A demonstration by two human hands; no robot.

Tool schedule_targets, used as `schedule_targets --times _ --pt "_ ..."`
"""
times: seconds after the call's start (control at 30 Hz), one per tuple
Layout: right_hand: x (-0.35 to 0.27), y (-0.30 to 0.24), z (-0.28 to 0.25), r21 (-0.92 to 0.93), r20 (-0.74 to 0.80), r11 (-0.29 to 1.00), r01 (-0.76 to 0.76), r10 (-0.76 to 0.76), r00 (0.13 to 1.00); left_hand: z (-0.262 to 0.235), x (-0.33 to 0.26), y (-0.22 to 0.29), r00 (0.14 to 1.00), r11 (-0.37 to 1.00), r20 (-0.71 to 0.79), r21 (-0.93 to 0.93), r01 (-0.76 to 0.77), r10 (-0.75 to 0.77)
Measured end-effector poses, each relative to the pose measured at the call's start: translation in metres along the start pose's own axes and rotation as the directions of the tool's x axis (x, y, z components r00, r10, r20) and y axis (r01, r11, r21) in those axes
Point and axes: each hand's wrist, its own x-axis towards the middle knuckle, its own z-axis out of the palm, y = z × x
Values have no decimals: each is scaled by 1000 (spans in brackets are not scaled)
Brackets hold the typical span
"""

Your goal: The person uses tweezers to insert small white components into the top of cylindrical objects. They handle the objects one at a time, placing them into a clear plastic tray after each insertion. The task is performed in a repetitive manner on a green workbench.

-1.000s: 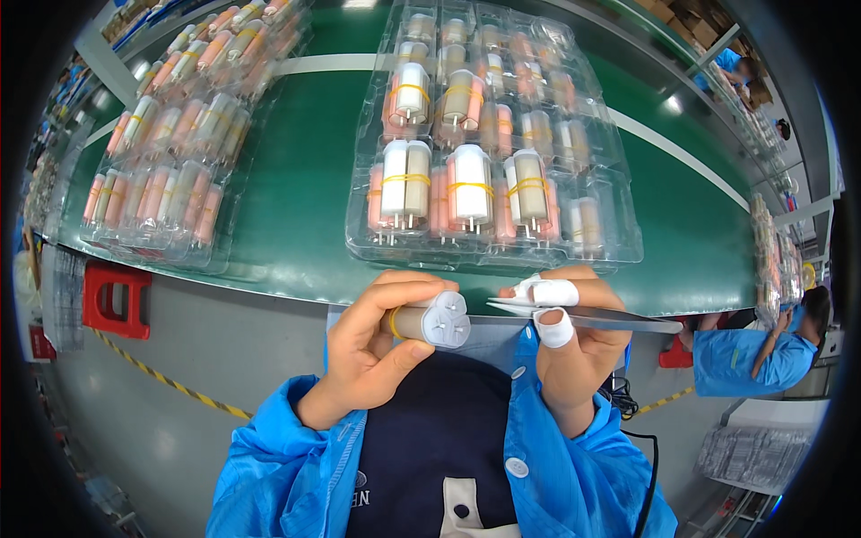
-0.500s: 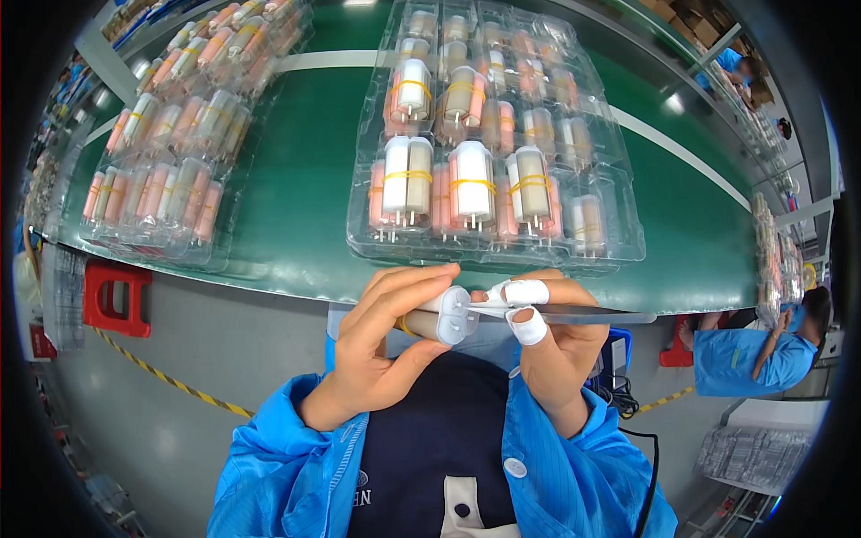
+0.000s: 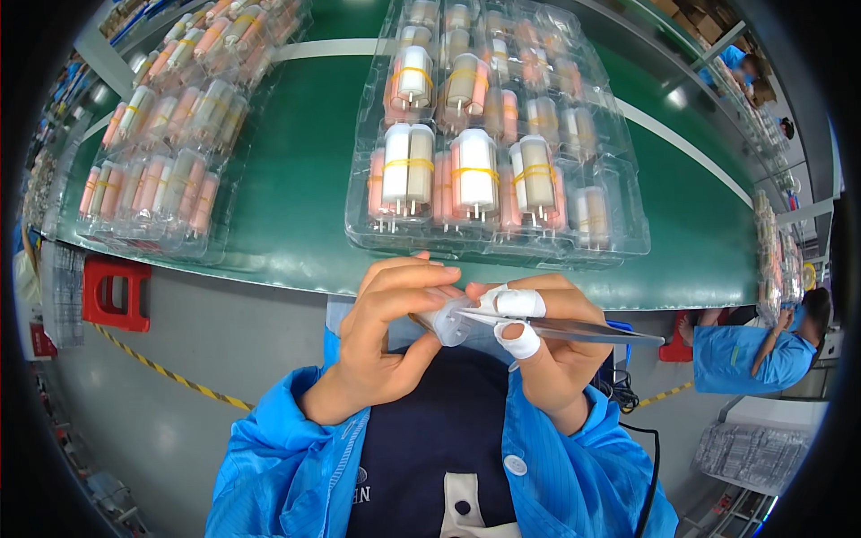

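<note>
My left hand (image 3: 377, 336) is closed around a bundle of capped cylinders (image 3: 451, 326), its pale translucent end turned toward my right hand. Most of the bundle's length is covered by the left fingers. Metal tweezers (image 3: 605, 334) are pinched in my right hand (image 3: 565, 354), whose thumb and a finger are wrapped in white tape. The tweezer tips reach the end face of the bundle; whether they grip anything there is too small to tell. Just beyond both hands, a clear plastic tray (image 3: 632, 235) carries similar white, beige and pink bundles with yellow bands and metal pins.
Trays stand on the green table (image 3: 296, 179), with another loaded stack (image 3: 148, 233) at the left. A red stool (image 3: 117, 294) is on the floor at left. At far right sits a person in blue (image 3: 749, 359). A black cable (image 3: 657, 466) runs by my right sleeve.
The bundle has turned in my left hand, and its beige side and yellow band are now mostly hidden. My right hand has shifted slightly, and the tweezers slope more, their back end lower.
</note>
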Motion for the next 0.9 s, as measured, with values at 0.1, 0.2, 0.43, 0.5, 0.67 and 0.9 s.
schedule_targets --times 0.1,0.2,0.43,0.5,0.67,0.9 --pt "2 -4 2 -55 32 997 47 -45 998 0 0 0 1000 1000 10 4 -11 11" --pt "4 -5 0 -125 82 987 98 -88 993 0 2 1 1000 1000 21 12 -16 16" --pt "5 -6 0 -154 101 980 127 -113 988 2 3 1 1000 1000 5 4 -10 10" --pt "5 -5 0 -150 98 981 121 -107 989 2 3 1 1000 1000 1 3 -10 10" --pt "6 -4 0 -130 104 984 125 -111 988 0 2 -2 999 999 20 12 -30 29" --pt "2 1 -3 -24 44 999 40 -39 998 -1 0 -1 998 999 56 -22 -34 35"
